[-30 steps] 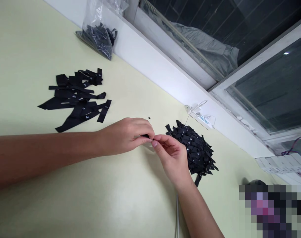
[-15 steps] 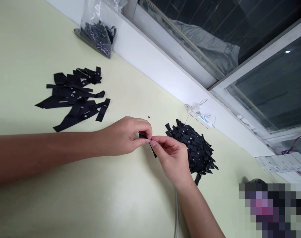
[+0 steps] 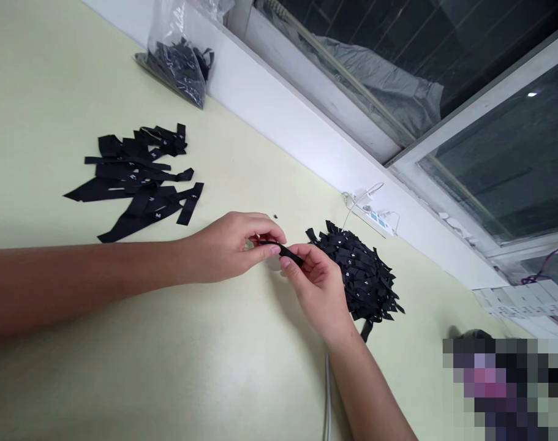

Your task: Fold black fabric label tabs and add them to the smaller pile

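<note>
Between my two hands, a short black fabric strip (image 3: 288, 253) is held above the pale green table (image 3: 182, 361). My left hand (image 3: 244, 245) pinches its left end between thumb and fingers. The right end is gripped by the thumb and fingers of my right hand (image 3: 318, 282). Just beyond my right hand lies a dense pile of black strips (image 3: 365, 275) with small white marks. Further left, above my left forearm, looser black strips (image 3: 141, 177) are spread out, some with white marks too.
A clear plastic bag (image 3: 180, 67) of black pieces stands by the white wall ledge. A power strip (image 3: 375, 219) with plugged cables rests near the pile. A white cable (image 3: 328, 398) runs toward the front edge. Dark, pixelated items are at the lower right.
The strip's free part, which hung down between my hands, now stretches between them toward my right fingers. My hands have risen slightly, and their fingertips are a little further apart.
</note>
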`<state>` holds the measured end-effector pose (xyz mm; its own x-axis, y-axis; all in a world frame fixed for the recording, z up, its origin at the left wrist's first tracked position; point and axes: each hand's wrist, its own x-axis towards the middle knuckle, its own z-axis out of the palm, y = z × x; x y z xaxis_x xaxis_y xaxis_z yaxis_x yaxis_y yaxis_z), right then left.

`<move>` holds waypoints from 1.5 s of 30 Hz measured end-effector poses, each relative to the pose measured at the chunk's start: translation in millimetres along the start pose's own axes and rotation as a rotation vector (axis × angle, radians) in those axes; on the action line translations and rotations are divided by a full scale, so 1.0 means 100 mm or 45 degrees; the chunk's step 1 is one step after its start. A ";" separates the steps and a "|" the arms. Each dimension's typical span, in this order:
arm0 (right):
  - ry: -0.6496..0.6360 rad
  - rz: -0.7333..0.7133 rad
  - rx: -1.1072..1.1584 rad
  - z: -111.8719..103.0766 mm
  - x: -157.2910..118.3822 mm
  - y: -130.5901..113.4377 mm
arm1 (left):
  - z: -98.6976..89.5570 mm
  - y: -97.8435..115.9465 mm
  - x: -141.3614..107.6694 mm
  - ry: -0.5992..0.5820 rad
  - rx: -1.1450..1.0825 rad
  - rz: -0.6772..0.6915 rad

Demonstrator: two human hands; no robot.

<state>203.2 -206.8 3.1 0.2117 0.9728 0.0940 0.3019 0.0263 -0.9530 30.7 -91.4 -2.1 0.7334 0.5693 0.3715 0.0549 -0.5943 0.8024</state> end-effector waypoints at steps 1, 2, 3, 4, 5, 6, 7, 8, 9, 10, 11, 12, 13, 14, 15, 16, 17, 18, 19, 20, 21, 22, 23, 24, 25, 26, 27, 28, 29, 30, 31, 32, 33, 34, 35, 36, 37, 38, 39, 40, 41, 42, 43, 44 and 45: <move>0.003 0.009 0.009 -0.01 0.01 0.00 | 0.00 0.00 0.00 -0.017 0.007 -0.004; 0.005 0.025 0.025 -0.02 0.01 0.00 | 0.00 0.00 0.01 -0.029 0.011 -0.014; 0.006 0.042 0.046 -0.03 0.02 0.00 | 0.00 0.00 0.01 -0.034 0.009 -0.031; 0.008 0.059 0.066 -0.04 0.02 0.00 | 0.00 0.00 0.01 -0.036 -0.002 -0.053; 0.011 0.073 0.084 -0.04 0.02 -0.01 | 0.00 -0.01 0.01 -0.044 -0.021 -0.071; 0.013 0.085 0.095 -0.04 0.02 -0.02 | 0.01 -0.02 0.00 -0.049 -0.044 -0.084; 0.016 0.097 0.101 -0.04 0.03 -0.02 | 0.01 -0.02 0.00 -0.056 -0.068 -0.087; 0.020 0.106 0.106 -0.04 0.03 -0.03 | 0.02 -0.03 0.00 -0.060 -0.087 -0.085; 0.026 0.113 0.114 -0.04 0.03 -0.03 | 0.02 -0.04 -0.01 -0.058 -0.101 -0.078; 0.031 0.120 0.125 -0.04 0.03 -0.03 | 0.02 -0.04 -0.01 -0.054 -0.110 -0.069; 0.038 0.127 0.139 -0.04 0.04 -0.02 | 0.02 -0.05 -0.01 -0.047 -0.117 -0.064; 0.047 0.134 0.154 -0.04 0.04 -0.02 | 0.02 -0.05 -0.01 -0.040 -0.125 -0.066; 0.057 0.139 0.169 -0.05 0.04 -0.02 | 0.02 -0.05 0.00 -0.041 -0.134 -0.077; 0.069 0.144 0.181 -0.05 0.04 -0.02 | 0.02 -0.05 0.00 -0.044 -0.143 -0.097; 0.081 0.149 0.187 -0.06 0.05 -0.01 | 0.02 -0.05 0.00 -0.050 -0.153 -0.124; 0.093 0.151 0.188 -0.07 0.05 -0.01 | 0.02 -0.05 0.00 -0.056 -0.163 -0.153; 0.105 0.150 0.184 -0.07 0.05 -0.02 | 0.02 -0.05 0.00 -0.058 -0.174 -0.178; 0.115 0.146 0.179 -0.08 0.05 -0.02 | 0.03 -0.05 0.00 -0.058 -0.187 -0.195; 0.122 0.142 0.174 -0.09 0.05 -0.02 | 0.03 -0.04 0.00 -0.057 -0.202 -0.204; 0.127 0.137 0.171 -0.09 0.06 -0.02 | 0.03 -0.04 0.00 -0.055 -0.219 -0.205; 0.132 0.132 0.172 -0.10 0.06 -0.03 | 0.03 -0.03 0.01 -0.051 -0.239 -0.204; 0.138 0.128 0.174 -0.10 0.06 -0.03 | 0.03 -0.02 0.01 -0.046 -0.262 -0.203; 0.144 0.126 0.175 -0.11 0.06 -0.03 | 0.03 -0.01 0.02 -0.042 -0.286 -0.204; 0.152 0.127 0.174 -0.11 0.06 -0.03 | 0.02 -0.01 0.02 -0.039 -0.308 -0.204; 0.161 0.125 0.171 -0.12 0.07 -0.03 | 0.02 0.00 0.02 -0.035 -0.328 -0.204; 0.168 0.120 0.167 -0.12 0.07 -0.03 | 0.02 0.00 0.03 -0.032 -0.344 -0.207; 0.172 0.112 0.162 -0.13 0.07 -0.02 | 0.02 0.00 0.03 -0.030 -0.356 -0.212; 0.175 0.100 0.157 -0.13 0.07 -0.02 | 0.02 0.00 0.03 -0.031 -0.367 -0.219; 0.181 0.087 0.151 -0.14 0.07 -0.02 | 0.02 -0.01 0.03 -0.032 -0.376 -0.228; 0.189 0.076 0.144 -0.15 0.07 -0.01 | 0.01 -0.01 0.03 -0.036 -0.384 -0.237; 0.200 0.065 0.135 -0.16 0.07 -0.01 | 0.01 -0.01 0.03 -0.042 -0.391 -0.244; 0.214 0.057 0.125 -0.17 0.07 -0.02 | 0.01 -0.02 0.03 -0.047 -0.397 -0.247; 0.230 0.051 0.112 -0.19 0.07 -0.03 | 0.01 -0.01 0.03 -0.048 -0.401 -0.249; 0.248 0.045 0.094 -0.21 0.07 -0.04 | 0.01 -0.01 0.03 -0.049 -0.401 -0.253; 0.267 0.039 0.067 -0.24 0.08 -0.05 | 0.01 -0.01 0.03 -0.046 -0.400 -0.257; 0.291 0.033 0.025 -0.27 0.08 -0.07 | 0.01 0.00 0.03 -0.042 -0.399 -0.265; 0.323 0.029 -0.035 -0.33 0.09 -0.08 | 0.01 0.00 0.03 -0.037 -0.400 -0.273; 0.360 0.032 -0.114 -0.40 0.10 -0.09 | 0.01 0.01 0.03 -0.031 -0.401 -0.283; 0.403 0.042 -0.213 -0.49 0.12 -0.09 | 0.00 0.01 0.03 -0.025 -0.400 -0.294; 0.454 0.061 -0.328 -0.60 0.14 -0.07 | 0.00 0.01 0.03 -0.019 -0.398 -0.305; 0.493 0.100 -0.447 -0.72 0.16 -0.05 | 0.00 0.02 0.03 -0.016 -0.395 -0.316; 0.542 0.152 -0.575 -0.84 0.18 -0.02 | 0.00 0.02 0.03 -0.014 -0.394 -0.327; 0.591 0.222 -0.711 -0.97 0.19 0.02 | 0.00 0.02 0.03 -0.012 -0.398 -0.335; 0.638 0.288 -0.839 -1.09 0.21 0.06 | 0.00 0.02 0.02 -0.011 -0.408 -0.346; 0.673 0.335 -0.935 -1.20 0.22 0.11 | 0.00 0.03 0.02 -0.008 -0.424 -0.358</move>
<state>322.3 -212.8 29.6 0.6963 0.6915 0.1921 0.6568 -0.5061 -0.5589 31.9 -91.8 0.7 0.7254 0.6787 0.1151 0.0321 -0.2003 0.9792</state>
